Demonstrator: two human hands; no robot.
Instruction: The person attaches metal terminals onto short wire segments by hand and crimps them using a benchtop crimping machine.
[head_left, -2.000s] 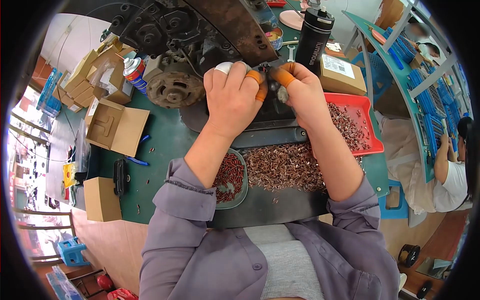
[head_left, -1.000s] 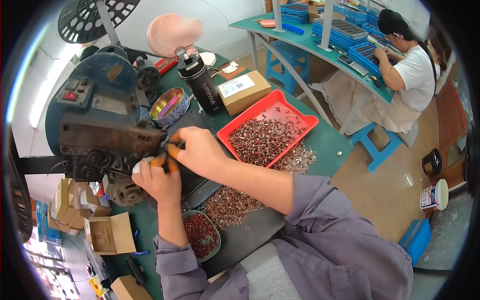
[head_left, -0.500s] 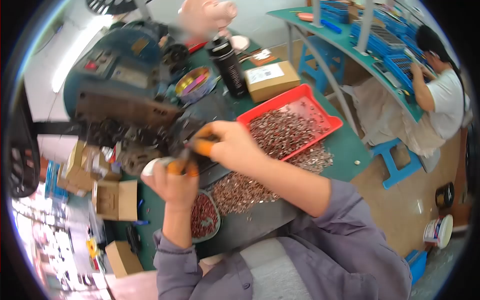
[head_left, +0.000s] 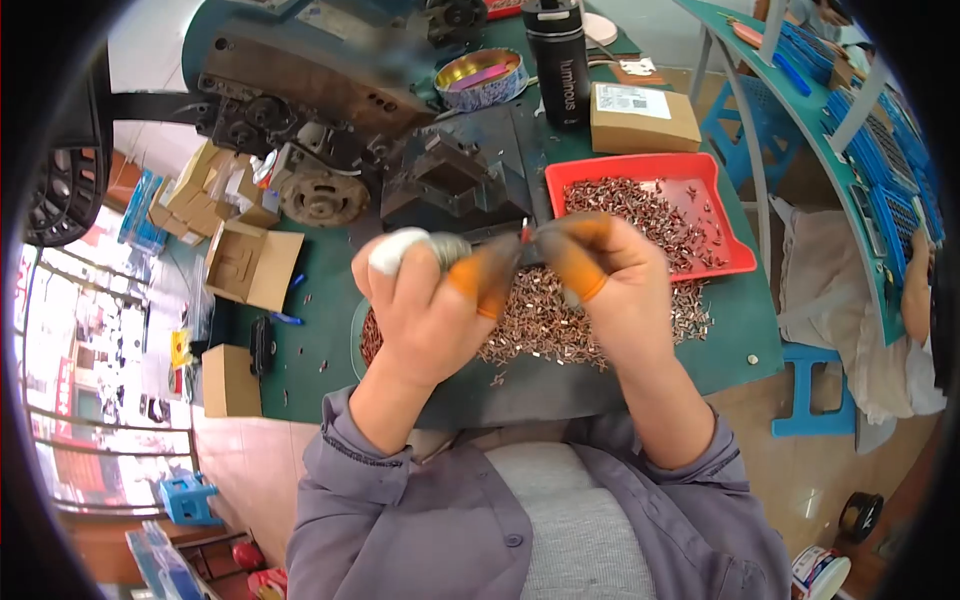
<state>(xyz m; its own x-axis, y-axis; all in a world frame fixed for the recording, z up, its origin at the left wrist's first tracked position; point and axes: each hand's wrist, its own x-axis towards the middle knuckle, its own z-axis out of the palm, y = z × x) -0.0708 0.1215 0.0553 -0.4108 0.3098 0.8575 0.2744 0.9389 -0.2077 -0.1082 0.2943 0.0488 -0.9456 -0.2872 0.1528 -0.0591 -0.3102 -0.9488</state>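
My left hand point(head_left: 425, 305) and my right hand point(head_left: 625, 285) meet fingertip to fingertip above a heap of parts. Orange, dark-tipped finger covers sit on thumbs and fingers of both hands, and a white wrap is on one left finger. A small red and silver metal part point(head_left: 526, 234) shows between the pinched fingertips; its exact shape is too small to make out. Below the hands spreads the heap of small reddish-silver metal parts point(head_left: 545, 325). A red tray point(head_left: 735, 255) with more such parts lies beyond my right hand. Left of the heap, a pale-rimmed bowl point(head_left: 357, 335) of reddish parts is partly hidden.
A dark metal machine fixture point(head_left: 450, 180) stands just beyond my hands, with a larger machine point(head_left: 300, 90) behind it. A black bottle point(head_left: 557, 75), a cardboard box point(head_left: 645, 118) and a patterned tin point(head_left: 482, 85) stand at the back. Another person's arm point(head_left: 917, 290) is at the right bench.
Both hands have moved from the machine fixture back over the heap and come together at the fingertips. The view has turned, so the machine and tray appear shifted.
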